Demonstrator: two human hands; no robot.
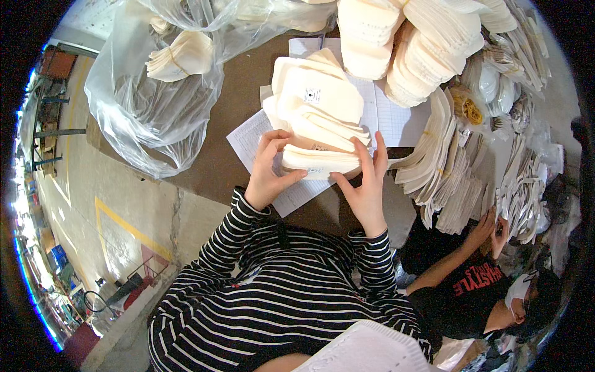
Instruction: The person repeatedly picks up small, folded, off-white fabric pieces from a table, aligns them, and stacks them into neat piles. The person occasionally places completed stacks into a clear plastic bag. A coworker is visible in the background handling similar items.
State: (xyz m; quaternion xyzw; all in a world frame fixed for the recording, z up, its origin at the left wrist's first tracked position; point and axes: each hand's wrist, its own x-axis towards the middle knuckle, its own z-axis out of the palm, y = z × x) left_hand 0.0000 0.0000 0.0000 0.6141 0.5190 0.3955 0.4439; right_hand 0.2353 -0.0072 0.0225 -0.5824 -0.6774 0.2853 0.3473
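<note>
Black-and-white striped sleeves (214,248) come in from about seven and five o'clock, elbows bent out to the sides and wrists turned inward, so that both hands meet in front of the chest. Between them, at the near edge of a spread of similar pieces, is a bundle of cream panels (322,160), its long edge toward the wearer. The left hand (266,170) is partly closed round its nine o'clock end, thumb on the near edge, fingers curled over the far side. The right hand (365,183) mirrors it at three o'clock, thumb in front and fingers spread a little wider behind.

The panels look light, thin and bendable — cloth or soft card, I cannot tell which — and as a stack they would probably slide and fan if held loosely. The two ends seem the best hold, thumbs in front and fingers behind; a hard squeeze might crease the edges.

Just past the bundle, at twelve o'clock, lies a loose panel with a small printed mark (316,90). Ruled paper sheets (245,133) lie partly under the pile on the brown table (254,68). A clear plastic bag (149,118) slumps at ten o'clock, with a banded bundle (180,57) at its upper part. Thick cream stacks (427,59) stand at one o'clock; fanned greyish-white pieces (434,161) fill three o'clock, near yellow rubber bands (468,106). A co-worker (455,270) sits at four o'clock. Farthest off, at eight, yellow lines (133,226) mark the floor.
</note>
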